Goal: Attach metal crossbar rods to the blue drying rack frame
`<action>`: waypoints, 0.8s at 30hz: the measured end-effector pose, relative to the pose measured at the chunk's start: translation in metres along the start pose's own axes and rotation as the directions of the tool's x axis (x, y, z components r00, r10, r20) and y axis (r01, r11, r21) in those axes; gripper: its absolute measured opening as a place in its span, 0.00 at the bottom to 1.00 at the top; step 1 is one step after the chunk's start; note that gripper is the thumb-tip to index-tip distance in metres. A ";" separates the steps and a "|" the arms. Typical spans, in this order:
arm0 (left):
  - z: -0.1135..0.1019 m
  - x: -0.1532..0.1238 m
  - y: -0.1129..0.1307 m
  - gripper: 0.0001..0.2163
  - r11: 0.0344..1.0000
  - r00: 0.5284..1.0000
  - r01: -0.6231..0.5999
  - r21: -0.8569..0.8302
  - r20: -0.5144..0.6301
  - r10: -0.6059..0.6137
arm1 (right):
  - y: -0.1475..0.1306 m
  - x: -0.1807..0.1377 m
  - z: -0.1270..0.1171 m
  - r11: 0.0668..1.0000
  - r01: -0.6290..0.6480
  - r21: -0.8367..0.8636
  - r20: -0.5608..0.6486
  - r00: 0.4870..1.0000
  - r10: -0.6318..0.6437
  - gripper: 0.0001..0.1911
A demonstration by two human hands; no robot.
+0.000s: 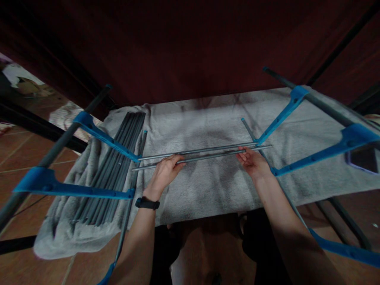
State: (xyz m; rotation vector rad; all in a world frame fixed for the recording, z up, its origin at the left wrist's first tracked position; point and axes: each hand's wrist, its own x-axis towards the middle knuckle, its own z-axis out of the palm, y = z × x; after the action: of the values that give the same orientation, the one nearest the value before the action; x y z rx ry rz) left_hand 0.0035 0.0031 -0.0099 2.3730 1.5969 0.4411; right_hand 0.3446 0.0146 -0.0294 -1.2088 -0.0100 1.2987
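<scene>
A thin grey metal tube point(210, 156) lies crosswise between my hands, above a grey cloth. My left hand point(168, 170), with a dark wristband, is closed over it left of centre. My right hand point(251, 162) has its palm turned up and its fingers curled round the tube near the right end. Just beyond, a second crosswise tube point(202, 150) spans the two side frames. Those side frames are grey tubes joined by blue plastic brackets, one left bracket point(107, 138) and one right bracket point(279, 118) meeting the second tube's ends.
Several loose grey tubes point(114, 170) lie side by side on the left of the cloth point(202, 190). A dark phone-like object point(362, 161) rests at the right. A dark red panel point(190, 51) rises behind; tiled floor point(18, 158) shows at left.
</scene>
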 end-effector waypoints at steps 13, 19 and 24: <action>0.004 0.001 0.011 0.08 0.997 0.997 -0.077 0.018 0.001 0.077 | 0.008 -0.008 0.006 1.000 -0.009 -0.014 0.032 0.999 0.010 0.14; 0.006 0.002 0.010 0.09 0.997 0.998 -0.059 0.041 0.014 0.058 | 0.008 -0.009 0.006 0.999 -0.030 -0.025 0.032 0.999 0.031 0.13; 0.004 0.000 0.012 0.09 1.000 1.000 -0.026 0.012 0.006 0.026 | 0.010 -0.008 0.005 1.000 -0.003 -0.010 0.044 0.999 0.003 0.13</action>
State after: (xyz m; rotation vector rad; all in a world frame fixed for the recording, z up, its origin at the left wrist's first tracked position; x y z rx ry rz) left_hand 0.0157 -0.0013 -0.0095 2.4040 1.5728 0.4294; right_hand 0.3315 0.0098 -0.0293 -1.1891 -0.0467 1.3290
